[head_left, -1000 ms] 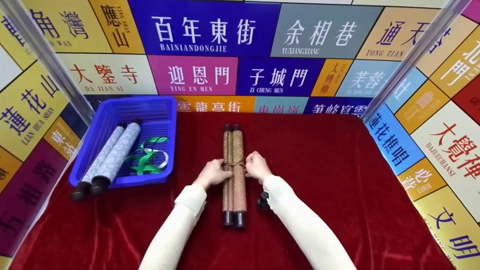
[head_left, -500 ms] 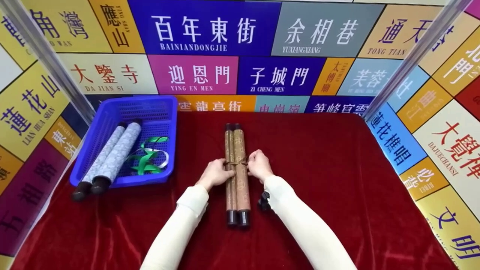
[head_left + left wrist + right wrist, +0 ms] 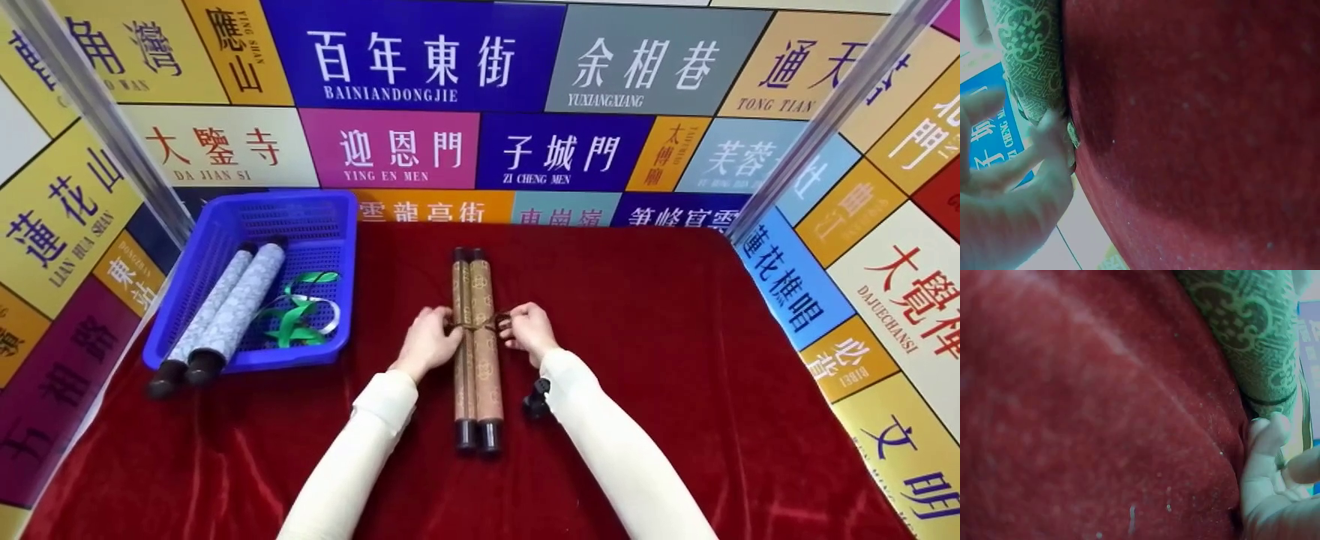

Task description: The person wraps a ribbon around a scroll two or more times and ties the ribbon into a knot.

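Two brown-gold patterned scroll rolls [image 3: 484, 367] with dark end knobs lie side by side, lengthwise on the red cloth. I cannot tell whether they are joined. A thin dark tie ribbon [image 3: 480, 325] goes round their middle. On the left side, my left hand [image 3: 429, 341] pinches at the ribbon, its thumb close against the roll. My right hand [image 3: 531, 330], a little apart from the rolls on the right, pinches a length of ribbon stretching from them. Each wrist view shows fingers beside a patterned roll [image 3: 1030, 53]; the exact grip is partly hidden.
A blue plastic basket [image 3: 341, 300] stands at the left rear. Two pale blue-grey rolls [image 3: 244, 300] lean over its front edge, beside green ribbon [image 3: 296, 319]. Red velvet [image 3: 637, 315] covers the table. Clear posts [image 3: 817, 124] and sign-covered panels stand behind.
The rolls have shifted slightly to the right. My right hand has moved right, away from them, with ribbon drawn out. My left thumb has moved up toward the ribbon. The basket stays put.
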`<move>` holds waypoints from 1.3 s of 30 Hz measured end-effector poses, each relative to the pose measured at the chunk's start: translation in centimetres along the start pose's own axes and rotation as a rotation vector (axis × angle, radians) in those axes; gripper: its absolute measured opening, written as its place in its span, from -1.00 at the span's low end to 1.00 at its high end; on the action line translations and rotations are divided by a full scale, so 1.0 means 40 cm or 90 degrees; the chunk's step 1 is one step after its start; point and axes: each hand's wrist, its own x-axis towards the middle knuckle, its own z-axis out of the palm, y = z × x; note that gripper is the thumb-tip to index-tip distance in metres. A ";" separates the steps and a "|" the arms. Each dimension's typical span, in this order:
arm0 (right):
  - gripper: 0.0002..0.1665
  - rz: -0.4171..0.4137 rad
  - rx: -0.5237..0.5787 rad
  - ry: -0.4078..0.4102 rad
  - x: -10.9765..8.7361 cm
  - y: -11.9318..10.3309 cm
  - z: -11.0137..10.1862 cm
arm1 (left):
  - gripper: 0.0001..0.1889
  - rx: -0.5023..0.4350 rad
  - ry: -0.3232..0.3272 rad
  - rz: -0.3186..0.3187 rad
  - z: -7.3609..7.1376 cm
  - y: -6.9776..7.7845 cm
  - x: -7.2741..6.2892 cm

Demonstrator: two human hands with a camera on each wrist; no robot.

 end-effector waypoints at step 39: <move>-0.67 -0.295 -0.218 0.051 0.008 0.019 -0.012 | -0.89 0.047 0.084 0.069 0.063 0.053 0.042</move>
